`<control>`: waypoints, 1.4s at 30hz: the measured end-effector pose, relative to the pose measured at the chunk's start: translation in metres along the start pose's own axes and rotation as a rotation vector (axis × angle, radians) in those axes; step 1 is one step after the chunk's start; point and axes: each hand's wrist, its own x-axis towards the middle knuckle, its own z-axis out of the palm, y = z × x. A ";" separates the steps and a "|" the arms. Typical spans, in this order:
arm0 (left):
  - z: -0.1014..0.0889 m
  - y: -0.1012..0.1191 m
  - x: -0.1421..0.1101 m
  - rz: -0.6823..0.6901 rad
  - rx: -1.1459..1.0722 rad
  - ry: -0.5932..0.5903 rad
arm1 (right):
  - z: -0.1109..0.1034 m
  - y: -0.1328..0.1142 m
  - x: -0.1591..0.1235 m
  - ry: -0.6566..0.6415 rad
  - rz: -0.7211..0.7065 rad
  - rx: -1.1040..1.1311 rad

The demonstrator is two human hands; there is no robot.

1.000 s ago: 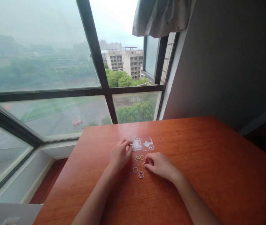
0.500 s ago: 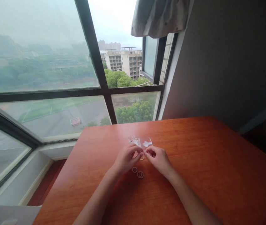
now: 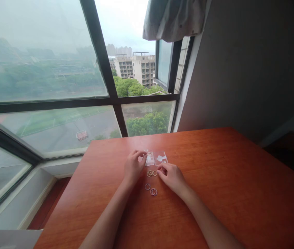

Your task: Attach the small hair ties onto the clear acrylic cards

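Observation:
My left hand (image 3: pixel 133 166) rests on the red-brown table (image 3: pixel 214 193), its thumb and forefinger pinched on the left edge of a clear plastic tag (image 3: pixel 150 159). A second clear tag (image 3: pixel 161 158) with a white print lies right beside it. My right hand (image 3: pixel 171 176) lies just below that tag with its fingertips pressed together; what they hold is hidden. Between the hands lie two small rings (image 3: pixel 151 173). Nearer me are a single ring (image 3: pixel 147 186) and a pair of overlapping rings (image 3: pixel 153 192).
The table's far edge meets a large window (image 3: pixel 58 114) with dark frames. A grey wall (image 3: pixel 253 69) stands at the right, and a curtain (image 3: pixel 174 19) hangs bunched at the top. A white sill (image 3: pixel 40 193) runs below the table's left edge.
My right hand picked a ring off the table, met the left hand above the rings, then the hands parted. My left hand went back to the clear tag.

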 end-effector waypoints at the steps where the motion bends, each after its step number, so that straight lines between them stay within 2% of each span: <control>1: 0.001 -0.002 0.001 -0.005 0.008 0.001 | 0.000 0.000 0.000 -0.005 0.000 -0.015; 8: 0.007 -0.013 0.000 0.036 0.043 -0.084 | 0.001 -0.002 -0.002 -0.013 0.008 -0.051; 14: -0.001 -0.017 -0.005 0.055 0.080 -0.115 | 0.000 -0.002 -0.001 -0.024 0.000 -0.050; 21: 0.000 -0.013 0.000 0.035 0.087 -0.009 | -0.002 -0.006 -0.002 -0.048 0.014 -0.076; 26: 0.005 -0.012 0.001 0.049 0.063 -0.040 | -0.002 -0.007 -0.003 -0.064 0.012 -0.115; 32: -0.002 -0.015 -0.001 0.047 0.063 -0.029 | -0.002 -0.012 -0.004 -0.072 0.015 -0.194; 36: -0.007 -0.018 -0.002 0.038 0.078 -0.022 | -0.001 -0.018 -0.007 -0.096 -0.052 -0.271; 42: -0.013 -0.017 -0.004 0.042 0.056 -0.028 | -0.002 -0.021 -0.008 -0.199 -0.149 -0.291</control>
